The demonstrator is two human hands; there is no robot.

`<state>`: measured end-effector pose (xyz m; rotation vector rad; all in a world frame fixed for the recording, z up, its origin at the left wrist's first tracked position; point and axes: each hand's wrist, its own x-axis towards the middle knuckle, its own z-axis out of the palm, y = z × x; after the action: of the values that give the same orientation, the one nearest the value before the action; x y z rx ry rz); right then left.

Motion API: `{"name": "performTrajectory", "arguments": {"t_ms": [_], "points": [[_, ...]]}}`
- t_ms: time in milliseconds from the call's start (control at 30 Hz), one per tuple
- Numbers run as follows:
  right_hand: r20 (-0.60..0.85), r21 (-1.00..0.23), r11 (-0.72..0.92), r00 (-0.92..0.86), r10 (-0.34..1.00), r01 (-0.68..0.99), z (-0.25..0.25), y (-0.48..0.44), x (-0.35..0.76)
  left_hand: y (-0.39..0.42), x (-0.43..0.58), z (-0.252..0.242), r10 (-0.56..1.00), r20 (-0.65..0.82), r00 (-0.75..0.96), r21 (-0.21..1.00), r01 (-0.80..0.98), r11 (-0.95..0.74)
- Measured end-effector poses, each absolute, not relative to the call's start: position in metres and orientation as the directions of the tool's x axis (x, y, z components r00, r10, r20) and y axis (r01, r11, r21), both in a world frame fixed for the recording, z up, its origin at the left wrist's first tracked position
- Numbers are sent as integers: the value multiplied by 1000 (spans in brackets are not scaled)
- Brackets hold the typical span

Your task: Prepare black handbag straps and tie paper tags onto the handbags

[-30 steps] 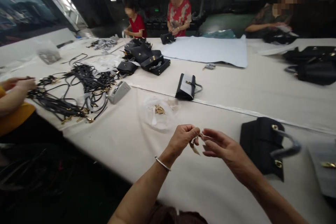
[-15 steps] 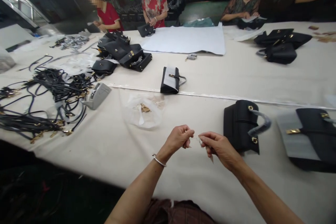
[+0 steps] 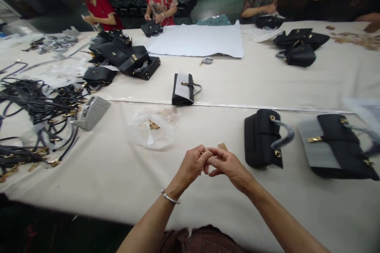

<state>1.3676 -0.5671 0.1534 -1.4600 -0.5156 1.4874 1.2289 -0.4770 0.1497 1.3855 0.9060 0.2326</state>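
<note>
Meeting at the fingertips, left hand (image 3: 191,163) and right hand (image 3: 231,167) bunch close; can't tell what's pinched. Small, flat tan tag (image 3: 222,147) peeks out beyond the right fingers, nearer that hand, long axis hidden.

On the table (image 3: 118,178), a plastic bag (image 3: 163,132) lies between tape dispenser (image 3: 94,112) and handbag (image 3: 259,138).

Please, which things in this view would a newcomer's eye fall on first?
Probably the left hand and right hand, close together at lower centre, with a small tan piece just beyond them. Next might come the tangle of black straps at the left edge and the nearest black handbag, right of the hands.
</note>
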Motion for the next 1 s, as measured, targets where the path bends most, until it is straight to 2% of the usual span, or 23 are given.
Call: {"name": "performTrajectory", "arguments": {"t_ms": [67, 233, 367, 500, 600, 767, 900, 1000], "points": [[-534, -810, -450, 158, 831, -376, 154, -571, 1366, -481, 1234, 152, 645, -402, 650, 912, 352, 213], [-538, -794, -363, 286, 793, -488, 156, -598, 1376, -490, 1252, 148, 597, -406, 692, 910, 367, 194], [-548, -780, -248, 436, 714, -574, 155, -626, 1385, -514, 1274, 141, 506, -463, 728, 885, 347, 310], [-589, -761, -214, 514, 624, -612, 146, -652, 1397, -542, 1292, 131, 440, -470, 765, 867, 307, 393], [-623, -715, -207, 474, 622, -668, 141, -668, 1405, -554, 1300, 124, 462, -457, 760, 877, 298, 378], [-622, -581, -140, 326, 712, -802, 137, -681, 1405, -560, 1312, 121, 452, -436, 779, 892, 308, 330], [-577, -492, 43, 364, 731, -869, 133, -687, 1404, -566, 1322, 122, 425, -444, 789, 888, 324, 325], [-555, -383, 141, 349, 755, -913, 134, -692, 1409, -572, 1328, 122, 417, -449, 790, 884, 325, 335]]}}
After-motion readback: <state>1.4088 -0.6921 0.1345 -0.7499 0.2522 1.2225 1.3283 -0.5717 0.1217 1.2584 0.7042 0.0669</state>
